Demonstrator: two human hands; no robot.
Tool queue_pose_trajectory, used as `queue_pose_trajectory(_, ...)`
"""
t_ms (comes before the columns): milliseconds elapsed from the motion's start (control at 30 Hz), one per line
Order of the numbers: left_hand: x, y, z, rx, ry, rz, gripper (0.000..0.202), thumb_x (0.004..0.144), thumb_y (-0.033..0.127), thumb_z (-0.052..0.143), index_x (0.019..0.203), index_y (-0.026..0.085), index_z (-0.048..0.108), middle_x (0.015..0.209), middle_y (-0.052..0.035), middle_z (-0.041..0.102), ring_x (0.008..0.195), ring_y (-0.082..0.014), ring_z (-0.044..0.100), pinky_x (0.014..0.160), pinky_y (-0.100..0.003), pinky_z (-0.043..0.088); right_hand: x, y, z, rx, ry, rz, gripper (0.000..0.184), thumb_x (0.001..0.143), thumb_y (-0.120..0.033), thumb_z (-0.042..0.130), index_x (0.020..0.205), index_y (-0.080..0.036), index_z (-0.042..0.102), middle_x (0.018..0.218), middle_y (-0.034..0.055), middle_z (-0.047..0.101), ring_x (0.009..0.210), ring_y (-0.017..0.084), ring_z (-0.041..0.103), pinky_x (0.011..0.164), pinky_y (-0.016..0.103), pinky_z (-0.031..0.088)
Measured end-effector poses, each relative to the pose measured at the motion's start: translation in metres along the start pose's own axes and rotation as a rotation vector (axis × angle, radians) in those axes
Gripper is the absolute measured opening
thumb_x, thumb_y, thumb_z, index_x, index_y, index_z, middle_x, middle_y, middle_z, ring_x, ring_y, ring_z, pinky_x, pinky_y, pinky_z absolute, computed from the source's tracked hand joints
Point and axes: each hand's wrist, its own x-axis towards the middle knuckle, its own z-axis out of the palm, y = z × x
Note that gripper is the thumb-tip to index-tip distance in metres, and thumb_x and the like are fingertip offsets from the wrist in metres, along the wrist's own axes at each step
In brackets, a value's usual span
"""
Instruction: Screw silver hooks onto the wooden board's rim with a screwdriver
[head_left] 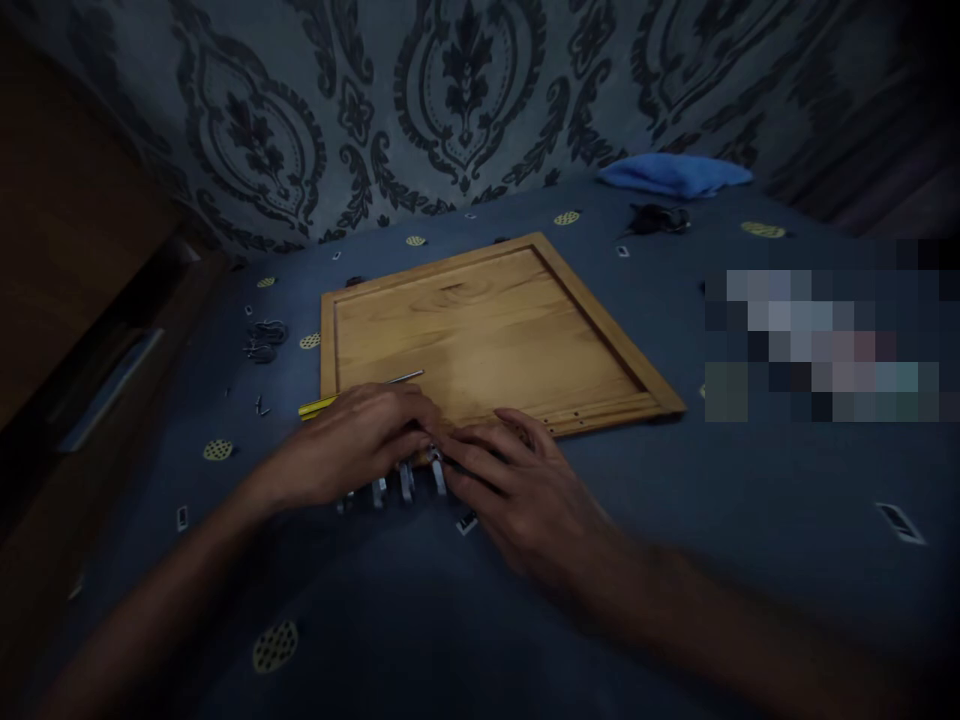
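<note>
A framed wooden panel lies flat, with several small holes near its near right edge. Along the near edge, several silver metal hooks stick out towards me. My left hand rests over that edge, fingertips pinched at the rightmost hook; what they pinch is hidden. From the right, my right hand has its index finger and thumb at the same hook, other fingers resting on the panel. A screwdriver with a yellow handle passes behind my left hand; whether the palm holds it, I cannot tell.
Dark metal pieces and a few small screws lie left of the panel on the blue patterned sheet. A blue cloth and a black object sit at the back right. Patterned fabric rises behind; the right is pixelated.
</note>
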Motion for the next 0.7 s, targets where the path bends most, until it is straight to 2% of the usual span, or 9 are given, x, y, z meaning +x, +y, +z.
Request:
queue_pose_trajectory(233, 0.001, 0.0005, 0.0018, 0.021, -0.017, -0.01, 0.014, 0.096, 0.018, 0.057, 0.099, 0.022, 0.07, 0.093, -0.0004, 0.072, 0.086, -0.0176, 0.065, 0.081, -0.029, 0.046, 0.0001, -0.0002, 0.0005, 0.0, 0.026, 0.004, 0.022, 0.098, -0.013, 0.053, 0.108, -0.022, 0.071, 0.122, 0.0048, 0.075, 0.114, 0.023, 0.061, 0.111, 0.05, 0.034)
queue_pose_trajectory(433, 0.0016, 0.0008, 0.0024, 0.036, -0.017, -0.026, 0.014, 0.096, 0.019, 0.058, 0.1, 0.022, 0.071, 0.096, -0.0007, 0.073, 0.088, -0.0181, 0.066, 0.08, -0.028, 0.045, 0.0011, -0.0002, -0.0022, -0.005, 0.004, -0.007, 0.026, 0.098, -0.012, 0.05, 0.109, -0.021, 0.072, 0.121, 0.0075, 0.074, 0.113, 0.024, 0.06, 0.109, 0.052, 0.037)
queue_pose_trajectory(700, 0.0022, 0.0009, 0.0039, 0.044, 0.007, -0.017, 0.012, 0.095, 0.021, 0.06, 0.098, 0.023, 0.071, 0.094, -0.0008, 0.073, 0.087, -0.0185, 0.066, 0.078, -0.029, 0.046, 0.0006, -0.0004, -0.0013, -0.025, 0.013, -0.007, 0.026, 0.098, -0.013, 0.05, 0.109, -0.023, 0.072, 0.12, 0.005, 0.075, 0.115, 0.023, 0.059, 0.111, 0.05, 0.036)
